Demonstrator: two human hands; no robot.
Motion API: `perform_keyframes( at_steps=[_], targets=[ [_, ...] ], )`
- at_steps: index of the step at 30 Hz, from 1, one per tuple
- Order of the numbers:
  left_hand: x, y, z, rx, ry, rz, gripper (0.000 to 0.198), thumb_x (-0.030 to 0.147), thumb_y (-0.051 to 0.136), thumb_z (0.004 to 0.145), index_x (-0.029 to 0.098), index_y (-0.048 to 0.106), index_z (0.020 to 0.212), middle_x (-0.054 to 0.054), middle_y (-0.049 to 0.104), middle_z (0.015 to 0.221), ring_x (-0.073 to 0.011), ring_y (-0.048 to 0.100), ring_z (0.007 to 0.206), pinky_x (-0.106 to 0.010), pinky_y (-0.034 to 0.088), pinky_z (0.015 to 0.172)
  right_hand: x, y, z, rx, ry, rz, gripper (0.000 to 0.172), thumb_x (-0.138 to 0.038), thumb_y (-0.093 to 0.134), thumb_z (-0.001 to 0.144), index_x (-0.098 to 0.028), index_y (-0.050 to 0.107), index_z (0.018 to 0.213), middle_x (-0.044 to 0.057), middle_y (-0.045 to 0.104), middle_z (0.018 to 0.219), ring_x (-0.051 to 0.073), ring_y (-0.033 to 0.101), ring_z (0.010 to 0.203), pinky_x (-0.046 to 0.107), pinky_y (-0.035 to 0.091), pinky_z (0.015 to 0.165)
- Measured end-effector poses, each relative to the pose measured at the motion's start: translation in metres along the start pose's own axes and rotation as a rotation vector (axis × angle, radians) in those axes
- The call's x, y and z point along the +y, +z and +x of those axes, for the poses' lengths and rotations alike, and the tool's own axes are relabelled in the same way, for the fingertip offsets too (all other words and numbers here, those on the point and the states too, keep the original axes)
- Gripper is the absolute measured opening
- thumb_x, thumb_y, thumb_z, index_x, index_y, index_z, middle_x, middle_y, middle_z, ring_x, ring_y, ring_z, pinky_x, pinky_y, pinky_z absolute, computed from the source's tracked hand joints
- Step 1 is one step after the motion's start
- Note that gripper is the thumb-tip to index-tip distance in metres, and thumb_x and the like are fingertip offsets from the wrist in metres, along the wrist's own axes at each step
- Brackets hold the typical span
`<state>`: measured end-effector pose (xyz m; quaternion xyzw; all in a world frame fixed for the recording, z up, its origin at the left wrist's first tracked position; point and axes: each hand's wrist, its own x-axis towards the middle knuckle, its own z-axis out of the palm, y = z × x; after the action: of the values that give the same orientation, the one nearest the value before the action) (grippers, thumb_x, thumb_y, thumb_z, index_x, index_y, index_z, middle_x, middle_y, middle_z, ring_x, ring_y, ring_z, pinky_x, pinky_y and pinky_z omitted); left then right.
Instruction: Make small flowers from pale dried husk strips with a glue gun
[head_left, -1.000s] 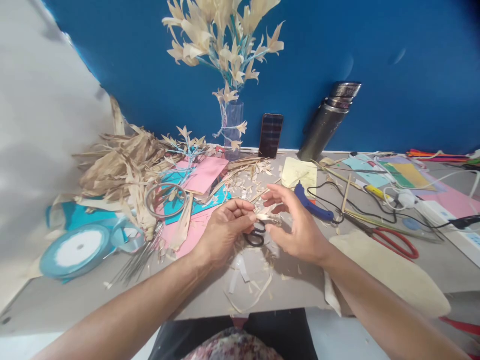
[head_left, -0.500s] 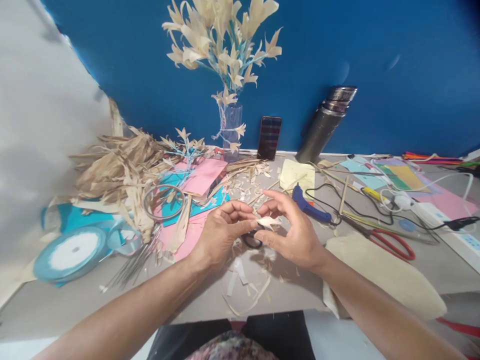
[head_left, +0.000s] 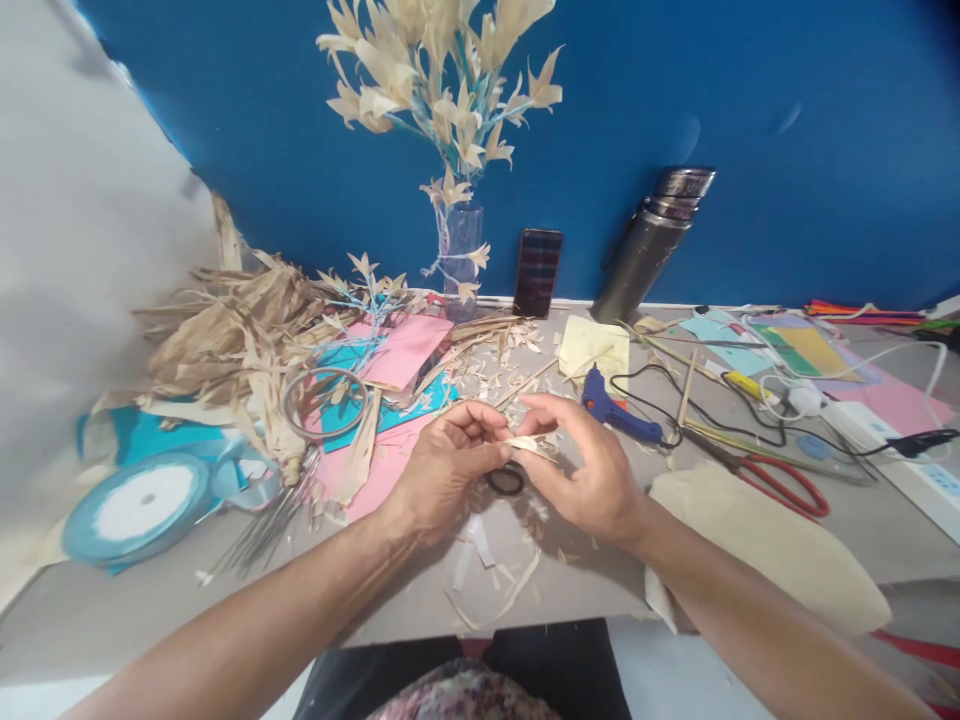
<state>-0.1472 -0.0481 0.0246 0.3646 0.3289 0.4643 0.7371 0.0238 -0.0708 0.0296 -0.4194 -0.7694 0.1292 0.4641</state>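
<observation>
Pinched between the thumb and fingers of my left hand (head_left: 442, 465) is a small pale husk flower (head_left: 527, 442), its narrow petals pointing right. My right hand (head_left: 589, 470) curves around it from the other side, thumb and fingertips at the petals; its far fingers are partly hidden. Directly below the hands, a black loop (head_left: 504, 480), which looks like a scissors handle, lies on the table among husk scraps (head_left: 517, 580). Behind them stands a clear vase (head_left: 463, 265) with finished husk flowers (head_left: 450, 100) on blue stems.
To the left are dried husks (head_left: 232, 330), a blue ribbon roll (head_left: 139, 505), thin wires (head_left: 274, 525) and a tape ring (head_left: 289, 410). On the right lie a blue glue gun (head_left: 619, 410), red-handled cutters (head_left: 784, 485), a cloth (head_left: 765, 550) and a power strip (head_left: 892, 465). A phone (head_left: 538, 275) and flask (head_left: 649, 250) lean at the wall.
The husk flower has turned and shows narrower between my hands. My right fingers have closed in slightly around it. The view has shifted a little.
</observation>
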Motion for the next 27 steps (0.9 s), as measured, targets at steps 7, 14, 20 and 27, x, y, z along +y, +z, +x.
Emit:
perform_keyframes(
  at_steps=[7, 14, 20, 27],
  targets=[
    [0.004, -0.001, 0.001, -0.037, -0.131, -0.061, 0.023, 0.014, 0.076, 0.071, 0.015, 0.063, 0.089, -0.004, 0.067, 0.079, -0.0131, 0.062, 0.064, -0.025, 0.050, 0.059, 0.002, -0.003, 0.003, -0.041, -0.134, -0.054, 0.037, -0.010, 0.054, 0.089, -0.024, 0.053, 0.124, 0.005, 0.068, 0.096, 0.021, 0.065, 0.089, 0.038, 0.053, 0.083],
    [0.004, -0.004, 0.005, 0.003, -0.122, -0.138, 0.031, 0.007, 0.083, 0.065, 0.014, 0.062, 0.087, -0.001, 0.066, 0.076, -0.0095, 0.063, 0.065, -0.021, 0.053, 0.066, 0.006, -0.002, 0.002, -0.036, 0.083, -0.105, 0.055, -0.021, 0.068, 0.082, -0.023, 0.048, 0.133, 0.009, 0.066, 0.109, 0.023, 0.065, 0.095, 0.039, 0.054, 0.083],
    [0.006, -0.005, 0.006, -0.037, -0.101, -0.186, 0.033, 0.003, 0.082, 0.064, 0.015, 0.063, 0.087, 0.001, 0.065, 0.076, -0.0089, 0.062, 0.063, -0.019, 0.052, 0.062, 0.004, -0.002, 0.001, -0.118, 0.218, -0.011, 0.074, -0.028, 0.080, 0.071, -0.025, 0.046, 0.137, 0.007, 0.067, 0.111, 0.023, 0.066, 0.094, 0.037, 0.055, 0.084],
    [0.001, -0.010, 0.010, -0.061, -0.150, -0.215, 0.029, 0.003, 0.081, 0.064, 0.014, 0.064, 0.084, -0.001, 0.068, 0.077, -0.0114, 0.066, 0.067, -0.022, 0.055, 0.069, -0.007, -0.006, 0.003, -0.018, 0.116, 0.165, 0.048, -0.015, 0.064, 0.081, -0.023, 0.051, 0.127, 0.003, 0.068, 0.093, 0.017, 0.064, 0.082, 0.030, 0.052, 0.075]
  ],
)
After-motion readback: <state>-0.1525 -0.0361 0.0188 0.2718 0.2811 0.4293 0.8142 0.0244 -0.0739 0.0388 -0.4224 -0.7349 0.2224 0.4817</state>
